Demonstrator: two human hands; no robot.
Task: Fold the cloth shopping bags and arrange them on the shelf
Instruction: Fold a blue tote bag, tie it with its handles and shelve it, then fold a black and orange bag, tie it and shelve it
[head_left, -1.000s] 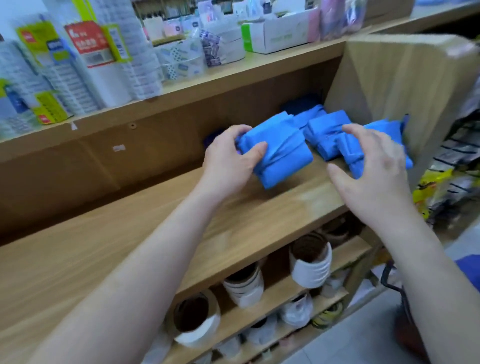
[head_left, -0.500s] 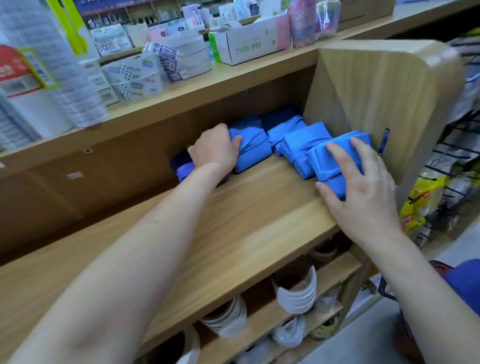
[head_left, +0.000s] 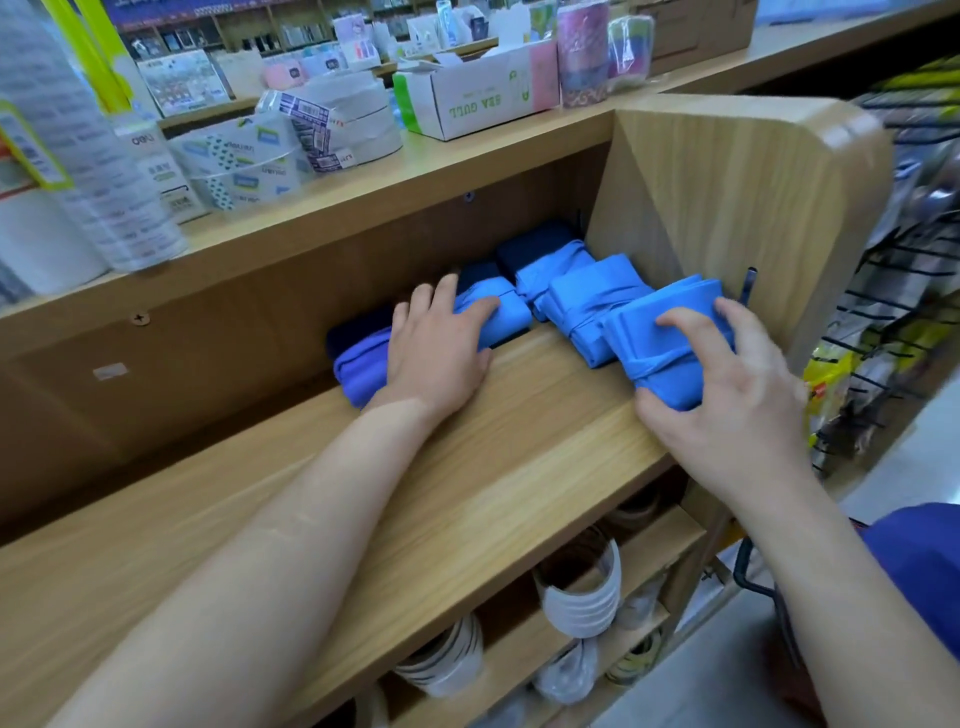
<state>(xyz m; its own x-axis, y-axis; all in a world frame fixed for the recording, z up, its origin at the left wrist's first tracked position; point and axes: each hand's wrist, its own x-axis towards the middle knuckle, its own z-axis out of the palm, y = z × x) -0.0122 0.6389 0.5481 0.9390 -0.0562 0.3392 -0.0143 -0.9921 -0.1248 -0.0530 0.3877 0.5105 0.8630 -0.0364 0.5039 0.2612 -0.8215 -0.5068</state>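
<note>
Over on the left, the left hand (head_left: 436, 345) is lying palm-down deep on the wooden shelf (head_left: 519, 441), its fingers (head_left: 447, 296) stretched fairly straight and a little spread, pressing on a light blue folded bag (head_left: 501, 314). A violet-blue folded bag (head_left: 358, 366) is poking out from under the wrist side of that hand, touching its neighbour. Now to the right: the right hand (head_left: 727, 395) is gripping the end bag (head_left: 670, 364), fingers curling over its top and thumb hooking under its front end, with a strap wound round the bundle. That end bag is sitting at the front of the row, just beside the shelf's side panel (head_left: 727, 208). Between the two hands a middle bag (head_left: 587, 296) is leaning against the end bag, and one more blue bundle (head_left: 550, 262) is tucked behind it toward the back wall, with darker navy bundles (head_left: 530, 244) in the shadowed corner. On the shelf above, tape rolls (head_left: 343, 119) and a white carton (head_left: 483, 98) are standing; below, white rolls (head_left: 582, 587) are stacked on the lower shelves.
</note>
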